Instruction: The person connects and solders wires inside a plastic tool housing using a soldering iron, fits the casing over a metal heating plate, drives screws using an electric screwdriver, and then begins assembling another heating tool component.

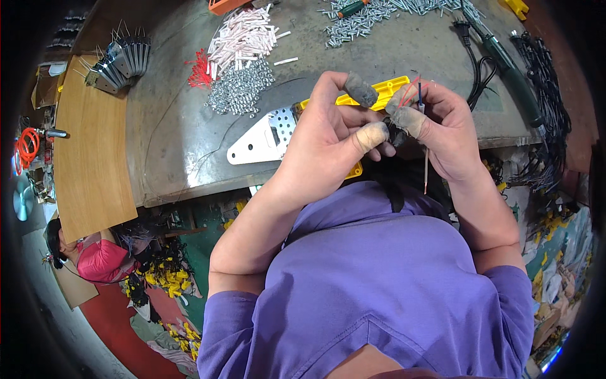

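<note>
My right hand (442, 123) pinches thin red wires (407, 95) and a blue wire (420, 93) between covered thumb and fingertips. A thin, pale wire with a coppery end (426, 174) hangs below that hand. My left hand (338, 136) is beside it, its covered thumb and index finger spread apart and the other fingers curled. A small black part (396, 134) sits between the hands, mostly hidden by fingers. Behind the left hand lies a yellow plastic piece (388, 88), next to a pale metal plate with punched holes (265, 136).
On the metal table (183, 136) are white tubes (243, 38), red pieces (200, 69), nuts (243, 85) and screws (353, 28). A dark green tool (514, 82) and black cords (549, 95) lie right. Metal parts (126, 57) stand on a wooden board (95, 145); another person (104, 259) is beyond.
</note>
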Demonstrator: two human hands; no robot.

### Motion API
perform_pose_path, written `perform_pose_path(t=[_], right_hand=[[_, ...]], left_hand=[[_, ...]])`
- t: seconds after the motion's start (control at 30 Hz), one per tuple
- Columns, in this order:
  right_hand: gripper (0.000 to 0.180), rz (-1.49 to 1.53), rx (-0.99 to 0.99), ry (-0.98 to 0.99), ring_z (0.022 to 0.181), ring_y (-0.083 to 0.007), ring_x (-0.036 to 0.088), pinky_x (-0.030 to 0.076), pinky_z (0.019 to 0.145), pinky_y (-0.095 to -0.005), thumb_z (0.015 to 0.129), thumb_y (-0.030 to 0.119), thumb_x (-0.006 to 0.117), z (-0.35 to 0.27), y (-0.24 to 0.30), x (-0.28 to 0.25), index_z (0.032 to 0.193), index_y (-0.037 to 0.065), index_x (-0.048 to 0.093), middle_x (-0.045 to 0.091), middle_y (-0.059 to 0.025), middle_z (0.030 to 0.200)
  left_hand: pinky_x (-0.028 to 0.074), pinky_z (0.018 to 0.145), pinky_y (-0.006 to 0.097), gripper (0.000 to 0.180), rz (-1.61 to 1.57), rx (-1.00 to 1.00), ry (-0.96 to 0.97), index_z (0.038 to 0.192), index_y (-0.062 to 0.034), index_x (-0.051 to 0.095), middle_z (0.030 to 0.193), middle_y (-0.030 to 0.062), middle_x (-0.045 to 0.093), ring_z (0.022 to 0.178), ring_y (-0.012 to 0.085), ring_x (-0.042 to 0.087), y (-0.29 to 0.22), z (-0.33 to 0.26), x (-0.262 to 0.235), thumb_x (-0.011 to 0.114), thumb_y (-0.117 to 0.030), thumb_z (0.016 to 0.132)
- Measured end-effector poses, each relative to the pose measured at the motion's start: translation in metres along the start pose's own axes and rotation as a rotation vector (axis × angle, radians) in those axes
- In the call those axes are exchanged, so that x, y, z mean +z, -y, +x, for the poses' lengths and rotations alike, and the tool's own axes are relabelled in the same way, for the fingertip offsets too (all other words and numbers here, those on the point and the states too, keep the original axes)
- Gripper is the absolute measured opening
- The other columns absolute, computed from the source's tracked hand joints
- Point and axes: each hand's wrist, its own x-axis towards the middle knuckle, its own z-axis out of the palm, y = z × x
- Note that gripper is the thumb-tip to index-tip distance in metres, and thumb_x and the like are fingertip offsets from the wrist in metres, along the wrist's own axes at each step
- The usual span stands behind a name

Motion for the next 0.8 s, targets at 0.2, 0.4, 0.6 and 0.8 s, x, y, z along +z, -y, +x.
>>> perform_pose_path(t=[0.2,0.4,0.6,0.8], right_hand=[[0.019,0.267,-0.049,-0.084,0.082,-0.0068,0.059,0.047,0.072,-0.0203,0.089,0.011,0.063,-0.001,0.003,-0.011,0.104,-0.001,0.059,0.064,-0.0038,0.092],[0.023,0.379,0.003,-0.17,0.071,-0.0029,0.052,0.038,0.059,-0.0169,0.09,0.011,0.062,-0.007,-0.011,-0.009,0.107,-0.002,0.057,0.062,-0.0017,0.089],[0.023,0.316,-0.065,-0.151,0.068,-0.0021,0.048,0.036,0.057,-0.0178,0.09,0.013,0.061,-0.006,0.001,-0.011,0.106,-0.003,0.057,0.059,-0.0001,0.083],[0.015,0.103,-0.07,-0.089,0.08,-0.0059,0.057,0.046,0.072,-0.0203,0.088,0.007,0.062,-0.006,0.008,-0.002,0.1,-0.002,0.059,0.062,-0.0019,0.089]], left_hand=[[0.052,0.066,0.027,0.041,-0.074,0.021,-0.041,0.113,-0.0032,0.031,0.089,0.0155,0.064,0.076,0.0185,0.066,0.007,-0.003,0.0,0.064,-0.011,0.089],[0.055,0.074,0.032,0.039,0.008,0.135,-0.118,0.108,-0.0048,0.031,0.088,0.0156,0.063,0.082,0.0213,0.066,0.008,-0.007,0.001,0.064,-0.004,0.088],[0.055,0.081,0.034,0.043,0.516,0.329,-0.204,0.112,-0.0029,0.028,0.1,0.0161,0.058,0.089,0.0234,0.066,0.021,-0.017,-0.004,0.062,0.006,0.086],[0.055,0.083,0.035,0.057,0.63,0.325,-0.218,0.119,-0.0044,0.026,0.113,0.018,0.052,0.098,0.0246,0.063,0.022,-0.02,-0.003,0.068,0.005,0.081]])
